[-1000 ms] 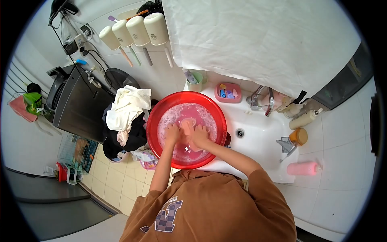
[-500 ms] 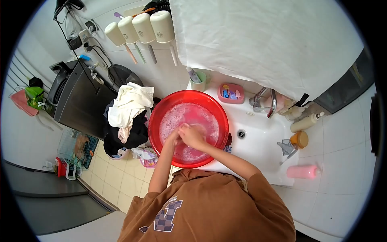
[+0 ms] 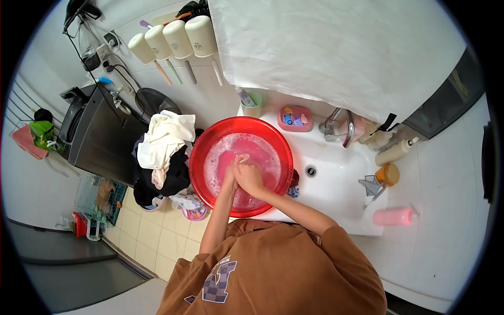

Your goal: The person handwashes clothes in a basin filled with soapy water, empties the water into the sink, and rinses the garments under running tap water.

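Note:
A red basin (image 3: 287, 157) holds soapy water with pinkish foam (image 3: 223, 149). Over the middle of it, my left hand (image 3: 231, 172) and my right hand (image 3: 249, 176) are pressed together with curled fingers. A small light-coloured bit, perhaps wet cloth or fingers, shows at the top of the hands; whatever they hold is too small and hidden to name. Both forearms reach in from the bottom of the view.
A white sink (image 3: 336, 189) with a faucet (image 3: 349, 128) lies right of the basin. Piled clothes (image 3: 165, 139) stand left, beside a grey machine (image 3: 105, 131). A pink soap box (image 3: 294, 118), green cup (image 3: 252, 105) and pink bottle (image 3: 394, 216) are around the sink.
My hands have shifted slightly and are pressed closer together, with the light-coloured bit now showing above them. The whole view has moved a little.

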Motion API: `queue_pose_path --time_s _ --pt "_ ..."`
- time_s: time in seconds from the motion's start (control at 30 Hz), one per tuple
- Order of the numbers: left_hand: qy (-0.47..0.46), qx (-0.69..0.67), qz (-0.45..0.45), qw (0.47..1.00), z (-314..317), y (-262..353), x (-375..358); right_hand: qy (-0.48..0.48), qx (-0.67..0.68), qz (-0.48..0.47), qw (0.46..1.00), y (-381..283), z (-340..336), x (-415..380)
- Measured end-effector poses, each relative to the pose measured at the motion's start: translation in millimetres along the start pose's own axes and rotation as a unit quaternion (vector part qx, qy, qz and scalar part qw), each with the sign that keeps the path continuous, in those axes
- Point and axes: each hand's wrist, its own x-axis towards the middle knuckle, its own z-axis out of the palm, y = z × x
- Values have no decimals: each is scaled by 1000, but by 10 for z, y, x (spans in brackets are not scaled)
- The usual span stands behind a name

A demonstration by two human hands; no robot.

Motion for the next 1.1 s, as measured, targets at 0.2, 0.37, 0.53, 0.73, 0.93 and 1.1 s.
queue_pose_path --time_s 0.2,0.37,0.53,0.73,0.93,1.1 --pt "-1 144 -136 980 -43 63 -13 -69 -26 79 994 594 8 393" --pt "-60 287 77 953 -616 -217 329 -79 -115 94 986 871 -93 349" --pt "97 584 114 798 -649 -227 303 -41 -238 -191 951 1000 243 51" --pt "100 558 227 792 -593 -217 53 -271 -129 -20 954 957 171 265" --pt "-34 637 -90 765 -540 27 -96 -295 -13 -204 934 1902 1313 442" --pt "16 471 -45 881 -763 -265 14 -25 -65 -466 882 1144 593 382"
